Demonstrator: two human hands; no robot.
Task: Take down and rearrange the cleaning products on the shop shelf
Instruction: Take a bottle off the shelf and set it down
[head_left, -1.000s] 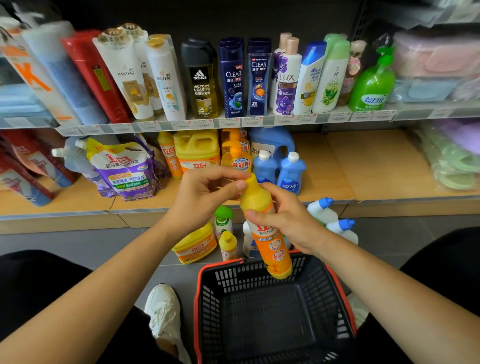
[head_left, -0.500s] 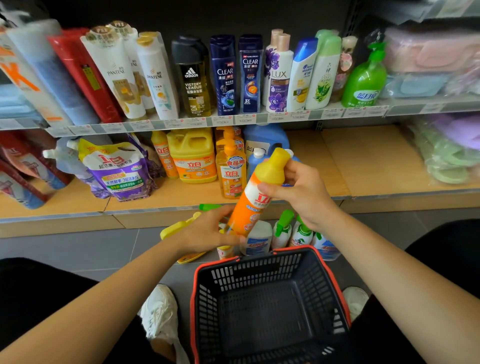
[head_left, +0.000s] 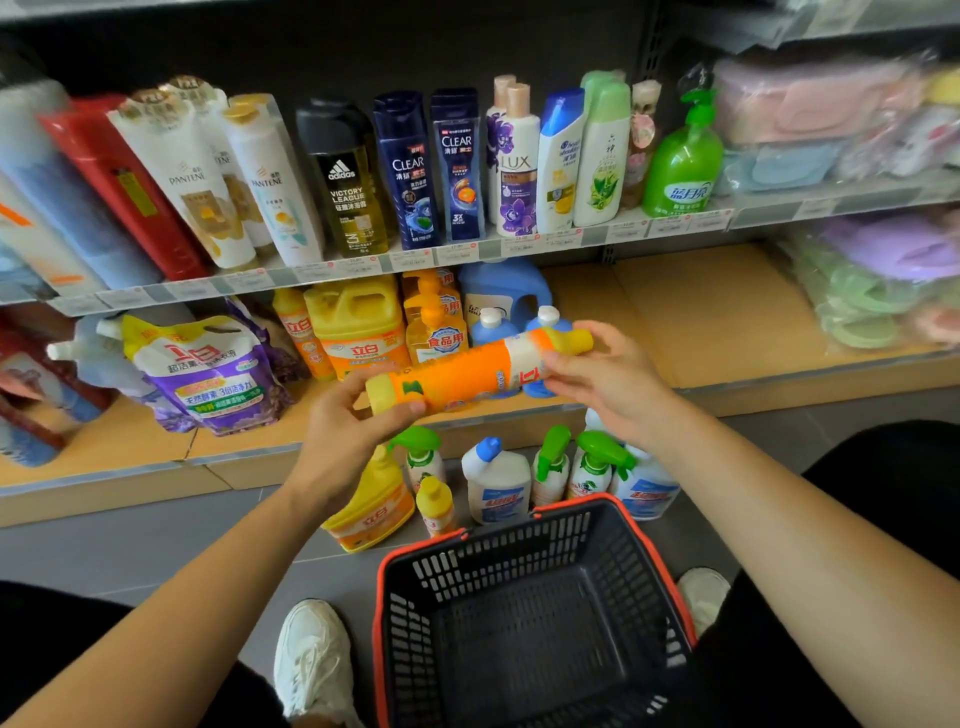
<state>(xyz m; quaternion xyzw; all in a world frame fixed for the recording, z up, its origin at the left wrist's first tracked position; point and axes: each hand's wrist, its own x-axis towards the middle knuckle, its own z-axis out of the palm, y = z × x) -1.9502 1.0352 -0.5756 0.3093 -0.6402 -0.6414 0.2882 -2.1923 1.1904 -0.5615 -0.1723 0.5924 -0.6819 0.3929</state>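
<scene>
Orange bottle (head_left: 457, 371) held sideways over the lower shelf (head_left: 727, 312) front edge. Left hand (head_left: 343, 441) grips its base, right hand (head_left: 608, 379) pinches the cap end. Bare board shows toward the shelf's right end (open room). Spray bottles (head_left: 592, 467) crowd the floor between shelf edge and basket (head_left: 670, 587).

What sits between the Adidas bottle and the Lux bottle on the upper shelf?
Two dark blue Clear bottles side by side, in the head view.
</scene>
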